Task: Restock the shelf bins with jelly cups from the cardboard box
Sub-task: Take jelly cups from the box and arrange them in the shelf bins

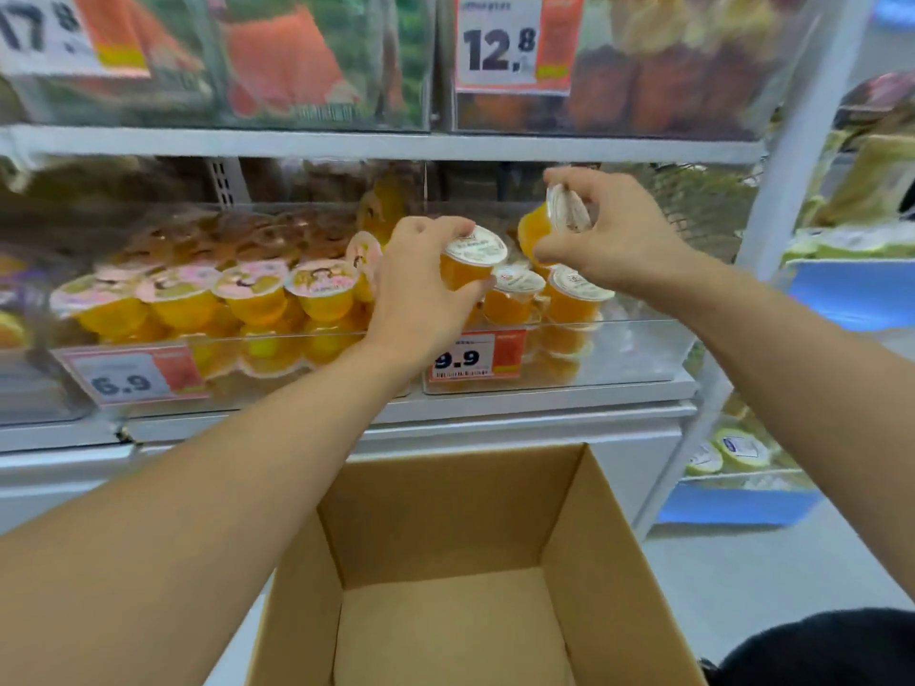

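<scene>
Single head-worn wide-angle view, aimed forward and slightly down at shelving close ahead. Clear bin at arm's reach, centre to 2 o'clock; neighbouring bin at 9 o'clock; upper shelf tier across 12 o'clock, blurred. Open cardboard box directly below at 6 o'clock, very near. Both forearms entering from 7 and 4 o'clock. Side rack at 3 o'clock. No second view

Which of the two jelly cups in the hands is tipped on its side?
The cup in the right hand: its lid faces sideways. The left hand's cup stays upright.
</scene>
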